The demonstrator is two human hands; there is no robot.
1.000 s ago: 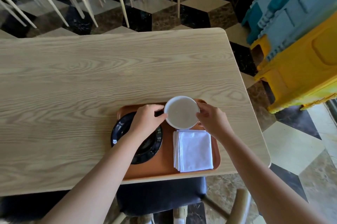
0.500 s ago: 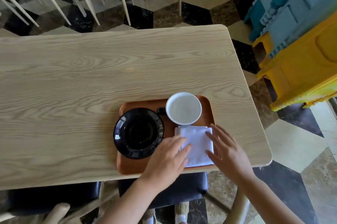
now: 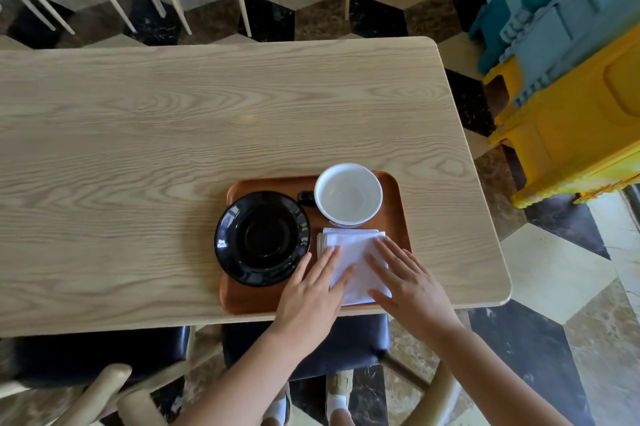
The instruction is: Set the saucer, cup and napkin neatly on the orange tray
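Note:
An orange tray (image 3: 398,217) lies at the near edge of the wooden table. On its left part sits a black saucer (image 3: 261,238), overhanging the tray's left rim. A white cup (image 3: 348,195) with a dark handle stands upright at the tray's far right. Below the cup lies a folded white napkin (image 3: 356,249). My left hand (image 3: 311,294) rests flat on the napkin's left side, fingers spread. My right hand (image 3: 408,287) lies flat on its right side. Neither hand grips anything.
The table (image 3: 173,134) stretches left and far from the tray. Dark-seated chairs (image 3: 329,342) stand under the near edge, more chairs beyond the far edge. Yellow and blue plastic crates (image 3: 571,79) are stacked on the floor to the right.
Both hands let go of the cup, which now stands on the tray, and moved down to the napkin. They now press flat on it, slightly further up than half a second ago.

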